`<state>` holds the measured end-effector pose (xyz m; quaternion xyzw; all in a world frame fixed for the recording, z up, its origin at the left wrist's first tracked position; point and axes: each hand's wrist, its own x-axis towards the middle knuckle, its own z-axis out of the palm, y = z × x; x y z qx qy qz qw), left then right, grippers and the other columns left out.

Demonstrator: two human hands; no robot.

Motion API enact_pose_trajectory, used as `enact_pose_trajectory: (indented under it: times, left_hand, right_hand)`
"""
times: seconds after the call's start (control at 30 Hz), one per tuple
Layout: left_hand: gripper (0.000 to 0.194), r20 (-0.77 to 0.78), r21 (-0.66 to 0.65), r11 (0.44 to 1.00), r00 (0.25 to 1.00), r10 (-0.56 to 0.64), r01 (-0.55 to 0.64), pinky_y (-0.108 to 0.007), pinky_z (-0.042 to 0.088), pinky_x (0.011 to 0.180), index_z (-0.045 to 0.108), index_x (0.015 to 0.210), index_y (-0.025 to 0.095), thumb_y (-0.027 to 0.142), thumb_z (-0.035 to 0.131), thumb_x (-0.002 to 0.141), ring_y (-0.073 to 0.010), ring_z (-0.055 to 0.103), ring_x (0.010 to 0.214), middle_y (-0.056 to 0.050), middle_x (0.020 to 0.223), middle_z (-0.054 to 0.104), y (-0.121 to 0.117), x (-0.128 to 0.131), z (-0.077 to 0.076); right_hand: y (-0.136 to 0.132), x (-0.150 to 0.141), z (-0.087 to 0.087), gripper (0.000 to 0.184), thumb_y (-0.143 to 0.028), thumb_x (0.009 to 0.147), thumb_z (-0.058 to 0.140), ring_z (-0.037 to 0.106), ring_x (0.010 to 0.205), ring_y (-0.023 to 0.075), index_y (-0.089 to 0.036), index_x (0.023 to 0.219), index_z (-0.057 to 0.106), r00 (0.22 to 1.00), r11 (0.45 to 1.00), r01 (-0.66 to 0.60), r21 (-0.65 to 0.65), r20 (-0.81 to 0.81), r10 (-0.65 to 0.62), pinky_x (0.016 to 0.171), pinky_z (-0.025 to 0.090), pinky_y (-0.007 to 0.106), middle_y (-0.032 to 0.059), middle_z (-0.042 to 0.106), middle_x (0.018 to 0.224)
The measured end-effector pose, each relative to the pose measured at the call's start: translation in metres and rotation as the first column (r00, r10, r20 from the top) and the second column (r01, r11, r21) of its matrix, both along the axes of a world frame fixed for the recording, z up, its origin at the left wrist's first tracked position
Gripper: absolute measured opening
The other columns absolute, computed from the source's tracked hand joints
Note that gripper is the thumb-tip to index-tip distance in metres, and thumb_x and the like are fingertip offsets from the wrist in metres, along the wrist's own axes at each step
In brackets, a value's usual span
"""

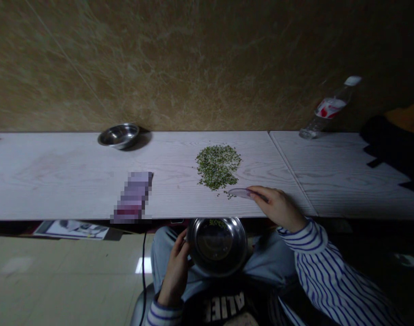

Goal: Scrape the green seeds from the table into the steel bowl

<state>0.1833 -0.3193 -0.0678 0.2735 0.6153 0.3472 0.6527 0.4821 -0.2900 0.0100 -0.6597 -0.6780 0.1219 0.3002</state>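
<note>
My left hand [178, 258] grips the left rim of a steel bowl [239, 253], held just below the table's front edge over my lap. Some green grains lie inside that bowl, near its far rim. Between the fingers of my right hand [273, 206] is a thin, pale, see-through scraper [239, 193], its exact kind unclear. Its tip touches the tabletop by a few stray grains. Beyond it, a spread patch of small green grains [216, 165], perhaps mung beans, covers part of the white table [173, 194].
A second steel bowl [118, 136] stands by the wall at the back left. Near the front edge lies a blurred-out flat object [134, 197]. At the right are a clear plastic bottle [329, 108] and dark cloth [397, 149]. A seam [291, 172] crosses the tabletop.
</note>
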Motion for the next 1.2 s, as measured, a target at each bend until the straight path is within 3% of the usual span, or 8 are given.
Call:
enact_pose_trajectory:
  times: [0.33,0.63,0.93,1.2]
  left_hand:
    - [0.065,0.013,-0.002,1.0,1.0,0.019,-0.019,-0.03,0.052,0.071,0.058,0.136,0.023,0.047,0.067,0.076,-0.0267,0.061,0.11,-0.011,0.128,0.065,0.0,-0.003,-0.006]
    - [0.06,0.04,-0.006,0.999,0.999,0.032,-0.032,-0.028,0.052,0.072,0.058,0.134,0.023,0.043,0.067,0.078,-0.0251,0.062,0.107,-0.01,0.126,0.066,0.0,-0.003,-0.002]
    - [0.06,0.032,0.018,0.999,0.999,0.031,-0.031,-0.028,0.053,0.072,0.059,0.133,0.024,0.046,0.067,0.078,-0.0256,0.062,0.111,-0.01,0.132,0.063,0.0,-0.006,-0.008]
    - [0.06,0.018,0.004,0.999,0.999,0.047,-0.047,-0.026,0.053,0.065,0.061,0.132,0.024,0.043,0.07,0.075,-0.0246,0.065,0.103,-0.009,0.116,0.07,0.001,-0.005,-0.006]
  right_hand:
    - [0.016,-0.003,-0.001,0.028,-0.026,0.091,0.054,0.075,0.085,0.0209,-0.024,0.11,0.075,0.997,0.997,0.075,0.015,-0.009,-0.075,0.078,0.06,0.03,0.0045,0.079,0.101]
    - [0.025,-0.008,0.002,0.028,-0.022,0.092,0.053,0.074,0.095,0.0214,-0.022,0.11,0.074,0.999,0.999,-0.03,0.033,-0.022,0.031,0.087,0.058,0.032,0.0054,0.078,0.106]
    - [0.03,-0.01,0.001,0.028,-0.021,0.092,0.052,0.074,0.094,0.0228,-0.022,0.11,0.074,0.999,0.999,-0.049,0.022,0.003,0.049,0.088,0.058,0.036,0.0059,0.078,0.106]
    - [0.023,-0.007,0.006,0.029,-0.019,0.092,0.052,0.074,0.096,0.0202,-0.023,0.11,0.074,0.993,0.993,-0.122,0.009,0.0,0.122,0.089,0.058,0.032,0.0042,0.078,0.108]
